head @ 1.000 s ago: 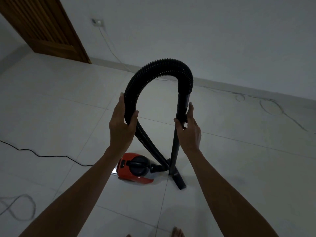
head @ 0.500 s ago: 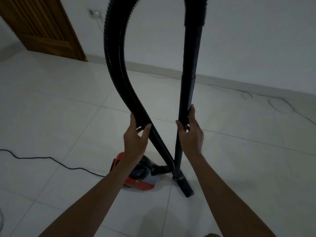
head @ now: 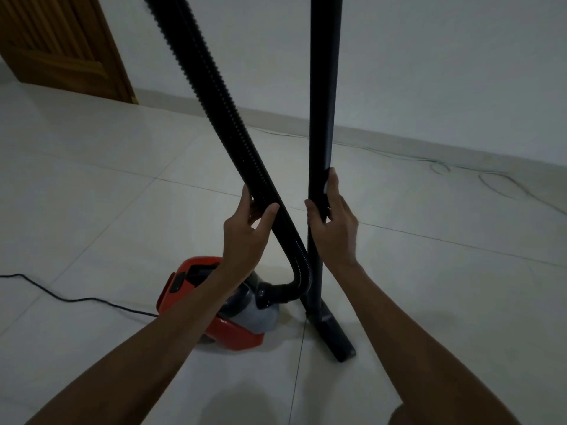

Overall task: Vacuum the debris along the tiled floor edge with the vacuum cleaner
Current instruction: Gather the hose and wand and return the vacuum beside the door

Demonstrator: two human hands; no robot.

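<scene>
The left hand (head: 245,237), a little left of centre in the frame, has its fingers and thumb curled round the ribbed black hose (head: 233,130), which slants from the top edge down to the right and bends low to plug into the front of the vacuum cleaner (head: 221,305). That red and grey canister sits on the tiled floor (head: 429,302) in the lower middle of the frame, partly hidden behind the left forearm. Just right of centre, the right hand (head: 334,231) grips the straight black wand (head: 323,102), thumb on its left side and fingers wrapped along the right; the wand stands nearly upright and runs out of the top of the frame. At its foot the dark floor nozzle (head: 333,335) rests on the tiles, just right of the canister and touching a grout line. A black power cord (head: 61,297) trails from the canister toward the left edge. A wooden door (head: 61,44) fills the upper left corner, and thin pale wires (head: 460,170) lie loosely along the base of the white wall (head: 445,72) at the right. Whether debris lies along that edge cannot be told in this dim light.
</scene>
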